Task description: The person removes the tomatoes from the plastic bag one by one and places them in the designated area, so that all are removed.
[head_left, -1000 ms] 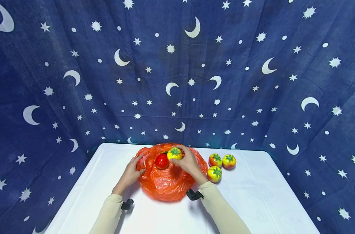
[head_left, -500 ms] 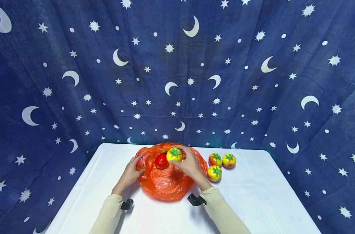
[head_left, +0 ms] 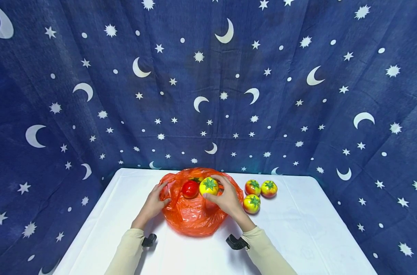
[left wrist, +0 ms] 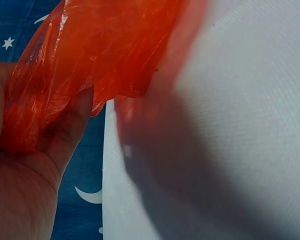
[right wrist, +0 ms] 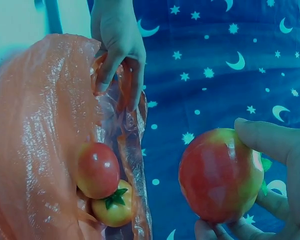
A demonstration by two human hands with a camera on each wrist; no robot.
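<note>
My left hand [head_left: 154,202] grips the rim of a red plastic bag [head_left: 194,219], its thumb and fingers on either side of the film [left wrist: 90,45]. In my right hand [head_left: 227,196] is a yellow-and-red toy tomato [head_left: 209,186] with a green leafy top, raised over the right part of the bag's mouth. The right wrist view shows this tomato [right wrist: 217,175] apart from the bag, between thumb and fingers. Inside the bag's mouth lie a red tomato [head_left: 190,189] and, against it, a yellowish tomato [right wrist: 113,207] with a green top. Deeper contents are hidden.
To the right of the bag, three more yellow-and-red tomatoes [head_left: 252,204] sit close together on the white-covered table [head_left: 297,229]. A dark blue curtain [head_left: 208,84] with moons and stars hangs behind the table and along both sides.
My right hand has shifted slightly right and nearer to me with the tomato. More of the yellowish tomato in the bag shows behind the red one. The left hand has stayed still.
</note>
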